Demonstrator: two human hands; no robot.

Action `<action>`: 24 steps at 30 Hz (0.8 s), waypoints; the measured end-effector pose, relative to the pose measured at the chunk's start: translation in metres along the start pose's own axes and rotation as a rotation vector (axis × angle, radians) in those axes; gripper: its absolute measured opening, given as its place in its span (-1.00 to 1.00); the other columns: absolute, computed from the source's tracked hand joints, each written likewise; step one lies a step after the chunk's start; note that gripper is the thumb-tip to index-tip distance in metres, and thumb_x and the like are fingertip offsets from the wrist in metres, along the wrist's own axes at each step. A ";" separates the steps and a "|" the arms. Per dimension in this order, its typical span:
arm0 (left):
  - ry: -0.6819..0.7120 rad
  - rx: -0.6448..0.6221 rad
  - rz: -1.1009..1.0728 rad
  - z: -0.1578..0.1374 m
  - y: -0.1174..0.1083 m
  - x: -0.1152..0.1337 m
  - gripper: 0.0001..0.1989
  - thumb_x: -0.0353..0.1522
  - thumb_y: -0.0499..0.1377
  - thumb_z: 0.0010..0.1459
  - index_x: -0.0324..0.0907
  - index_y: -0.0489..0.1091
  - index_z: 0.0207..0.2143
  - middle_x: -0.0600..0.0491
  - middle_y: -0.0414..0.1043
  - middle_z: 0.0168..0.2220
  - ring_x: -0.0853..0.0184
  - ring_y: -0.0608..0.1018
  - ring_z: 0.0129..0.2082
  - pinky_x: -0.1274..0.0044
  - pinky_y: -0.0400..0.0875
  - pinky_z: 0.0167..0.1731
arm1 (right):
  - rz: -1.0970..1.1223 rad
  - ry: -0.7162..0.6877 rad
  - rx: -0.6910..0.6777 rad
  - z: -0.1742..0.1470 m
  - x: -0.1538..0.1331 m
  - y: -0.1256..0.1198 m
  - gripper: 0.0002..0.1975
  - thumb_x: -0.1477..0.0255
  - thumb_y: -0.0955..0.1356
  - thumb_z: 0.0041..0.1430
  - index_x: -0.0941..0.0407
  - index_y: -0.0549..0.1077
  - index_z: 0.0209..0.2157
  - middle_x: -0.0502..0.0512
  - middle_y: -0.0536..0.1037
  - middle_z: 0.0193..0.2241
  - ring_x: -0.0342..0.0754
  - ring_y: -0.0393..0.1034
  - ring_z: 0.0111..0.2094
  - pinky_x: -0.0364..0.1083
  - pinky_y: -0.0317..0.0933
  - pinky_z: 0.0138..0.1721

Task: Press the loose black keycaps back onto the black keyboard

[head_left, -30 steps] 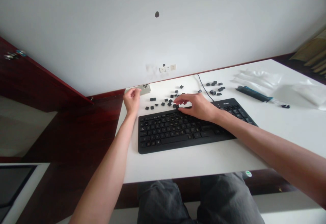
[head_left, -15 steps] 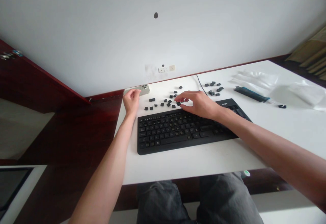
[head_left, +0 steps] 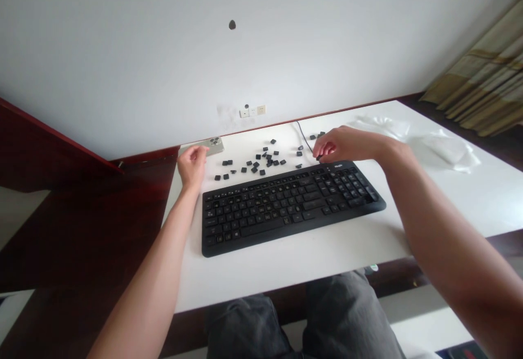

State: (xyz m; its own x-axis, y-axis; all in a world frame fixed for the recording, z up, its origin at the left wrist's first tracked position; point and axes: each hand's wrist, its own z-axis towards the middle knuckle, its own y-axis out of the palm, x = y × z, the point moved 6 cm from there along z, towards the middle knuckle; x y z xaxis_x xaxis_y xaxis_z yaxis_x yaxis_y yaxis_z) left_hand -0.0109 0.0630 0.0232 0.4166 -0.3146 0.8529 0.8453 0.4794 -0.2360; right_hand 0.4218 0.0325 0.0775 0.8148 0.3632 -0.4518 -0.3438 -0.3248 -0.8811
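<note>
The keyboard is lying on the table, with loose keys sitting behind it. The right hand is hanging by its back edge, fingers bent around a key; whether they are gripping it, I cannot tell. The left hand is resting half-curled beside the phone; whether it is holding anything, I cannot tell.

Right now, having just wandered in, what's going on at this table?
A person sits at a white table, facing a black keyboard with gaps among its keys; loose keycaps lie beyond it. Their right hand is among those toward the right; whether it grips one is unclear. Their left hand is curled by a phone.
</note>
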 end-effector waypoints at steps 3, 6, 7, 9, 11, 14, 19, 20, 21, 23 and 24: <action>0.001 -0.005 0.002 0.001 0.000 -0.002 -0.83 -0.28 0.26 0.12 -0.17 0.62 -0.39 0.13 0.38 -0.60 0.39 0.43 -0.56 0.58 0.26 -0.50 | 0.097 -0.024 -0.154 -0.006 -0.005 0.006 -0.72 0.31 0.49 0.01 -0.02 0.69 -0.18 0.05 0.73 -0.24 0.12 0.62 -0.20 0.03 0.46 -0.21; 0.004 -0.012 0.015 0.002 0.001 -0.005 -0.82 -0.29 0.26 0.12 -0.18 0.63 -0.38 0.13 0.38 -0.60 0.39 0.43 -0.56 0.57 0.26 -0.50 | 0.142 -0.025 -0.270 -0.011 -0.010 0.014 -0.70 0.27 0.50 0.01 -0.02 0.70 -0.17 0.06 0.74 -0.20 0.14 0.63 -0.15 0.01 0.46 -0.20; 0.006 -0.012 0.018 0.002 0.000 -0.005 -0.82 -0.29 0.26 0.12 -0.18 0.63 -0.38 0.13 0.38 -0.61 0.39 0.43 -0.57 0.57 0.26 -0.50 | 0.145 -0.023 -0.291 -0.012 -0.010 0.016 -0.71 0.25 0.51 0.01 -0.01 0.70 -0.18 0.07 0.74 -0.20 0.14 0.63 -0.14 0.01 0.45 -0.21; 0.006 -0.010 0.022 0.002 0.000 -0.005 -0.82 -0.29 0.26 0.12 -0.18 0.63 -0.38 0.14 0.38 -0.61 0.39 0.42 -0.57 0.57 0.26 -0.50 | 0.145 -0.024 -0.313 -0.012 -0.011 0.019 -0.71 0.24 0.52 0.02 -0.01 0.71 -0.18 0.06 0.74 -0.21 0.13 0.63 -0.14 0.00 0.45 -0.21; 0.008 -0.008 0.031 0.002 0.000 -0.004 -0.82 -0.29 0.25 0.12 -0.18 0.62 -0.38 0.14 0.38 -0.61 0.38 0.42 -0.57 0.57 0.26 -0.50 | 0.146 -0.033 -0.322 -0.012 -0.011 0.021 -0.72 0.25 0.51 0.03 -0.01 0.70 -0.18 0.05 0.74 -0.22 0.12 0.63 -0.15 -0.01 0.44 -0.20; 0.010 -0.008 0.052 0.002 0.000 -0.002 -0.83 -0.29 0.25 0.12 -0.17 0.62 -0.37 0.14 0.38 -0.60 0.37 0.42 -0.57 0.57 0.28 -0.50 | 0.135 -0.051 -0.328 -0.011 -0.012 0.022 -0.74 0.24 0.51 0.05 -0.02 0.70 -0.19 0.04 0.74 -0.23 0.10 0.63 -0.17 -0.02 0.43 -0.22; 0.012 -0.005 0.045 0.001 -0.001 -0.001 -0.83 -0.30 0.26 0.12 -0.17 0.63 -0.37 0.14 0.38 -0.61 0.38 0.42 -0.57 0.57 0.28 -0.48 | 0.056 -0.064 -0.281 -0.011 -0.012 0.019 -0.77 0.29 0.51 0.03 -0.02 0.70 -0.22 0.04 0.73 -0.24 0.10 0.61 -0.20 -0.01 0.40 -0.24; 0.012 -0.006 0.043 0.001 -0.001 -0.001 -0.83 -0.30 0.26 0.12 -0.17 0.63 -0.37 0.14 0.38 -0.61 0.38 0.42 -0.56 0.57 0.28 -0.48 | 0.045 -0.060 -0.268 -0.011 -0.012 0.018 -0.77 0.30 0.52 0.02 -0.02 0.70 -0.23 0.04 0.73 -0.24 0.09 0.60 -0.21 -0.01 0.40 -0.26; 0.011 -0.007 0.043 0.001 0.000 -0.002 -0.83 -0.30 0.26 0.12 -0.16 0.63 -0.37 0.14 0.38 -0.61 0.38 0.42 -0.56 0.57 0.28 -0.48 | 0.039 -0.055 -0.259 -0.011 -0.010 0.018 -0.77 0.29 0.52 0.01 -0.02 0.70 -0.24 0.04 0.72 -0.25 0.09 0.60 -0.23 -0.01 0.39 -0.28; 0.008 -0.005 0.046 0.001 0.000 -0.002 -0.83 -0.29 0.26 0.12 -0.16 0.64 -0.37 0.14 0.38 -0.61 0.37 0.42 -0.56 0.56 0.27 -0.49 | 0.038 -0.047 -0.258 -0.010 -0.008 0.019 -0.76 0.27 0.53 0.00 -0.02 0.70 -0.24 0.05 0.73 -0.26 0.09 0.60 -0.25 -0.01 0.39 -0.30; 0.006 -0.005 0.048 0.001 0.000 -0.003 -0.83 -0.29 0.26 0.12 -0.16 0.64 -0.37 0.14 0.38 -0.61 0.37 0.42 -0.56 0.56 0.27 -0.49 | 0.040 -0.046 -0.265 -0.010 -0.007 0.020 -0.76 0.26 0.53 0.01 -0.02 0.70 -0.23 0.05 0.73 -0.26 0.09 0.61 -0.25 -0.02 0.40 -0.31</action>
State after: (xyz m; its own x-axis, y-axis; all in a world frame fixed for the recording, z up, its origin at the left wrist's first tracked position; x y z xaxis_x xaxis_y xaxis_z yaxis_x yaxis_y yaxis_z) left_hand -0.0128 0.0648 0.0213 0.4586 -0.2963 0.8378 0.8259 0.4900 -0.2788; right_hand 0.4142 0.0146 0.0645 0.7789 0.3828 -0.4968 -0.2361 -0.5549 -0.7977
